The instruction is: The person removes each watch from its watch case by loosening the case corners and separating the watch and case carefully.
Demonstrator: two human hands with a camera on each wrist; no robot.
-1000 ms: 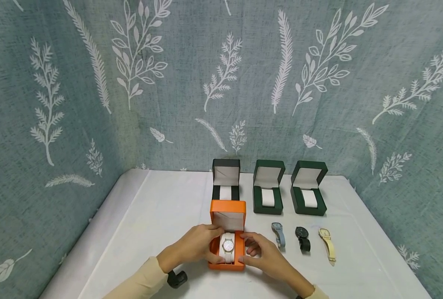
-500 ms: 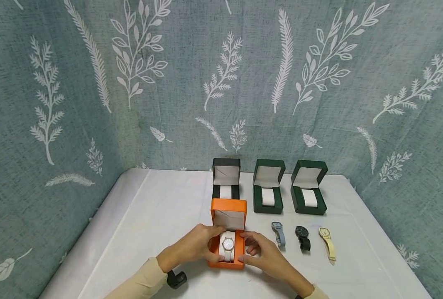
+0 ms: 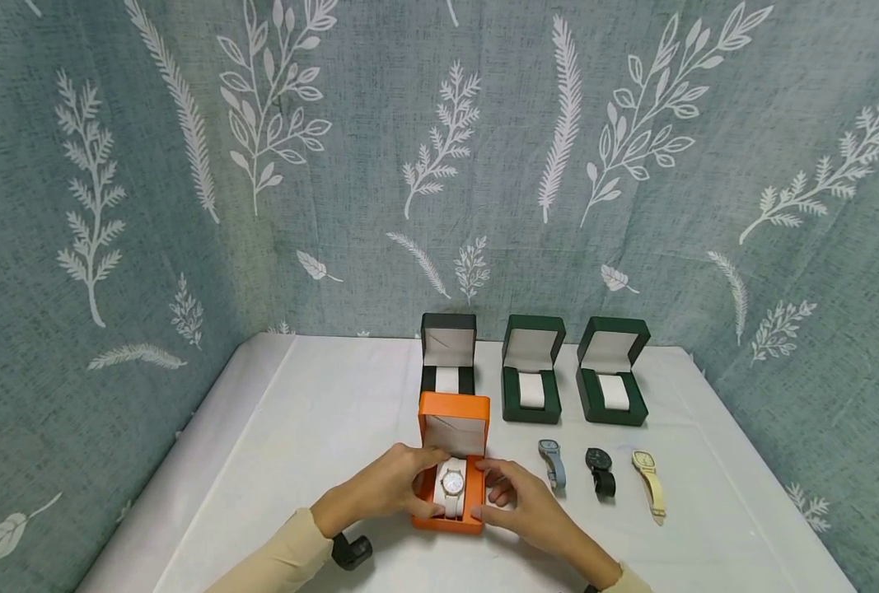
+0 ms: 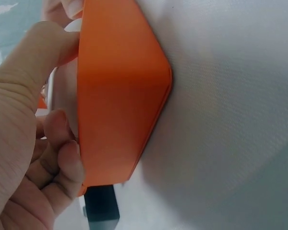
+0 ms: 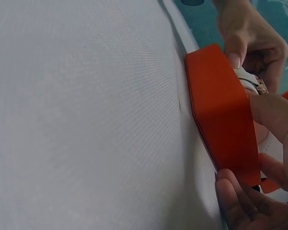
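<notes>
An orange watch box [image 3: 454, 404] stands with its lid raised near the front middle of the table. Inside, a white-strapped watch [image 3: 452, 483] wraps a white cushion, dial facing up. My left hand [image 3: 389, 484] reaches over the box's left wall, its thumb at the front end of the watch and its fingers at the back, gripping it on the cushion. At the right wall, my right hand [image 3: 525, 504] holds the box between thumb and fingers. The right wrist view shows the right thumb over the rim and other fingertips [image 5: 227, 178] low against the box's outer side.
Behind stand a dark open watch box [image 3: 449, 344] and two green open watch boxes [image 3: 532, 346], each with a white cushion. To the right lie a blue watch [image 3: 553, 464], a black watch [image 3: 600, 472] and a yellow watch [image 3: 648, 484] on the white table [image 3: 276, 445].
The orange box with its watch has shifted very slightly away from me. Both hands keep almost the same places on it, and the other watches and boxes stay where they were.
</notes>
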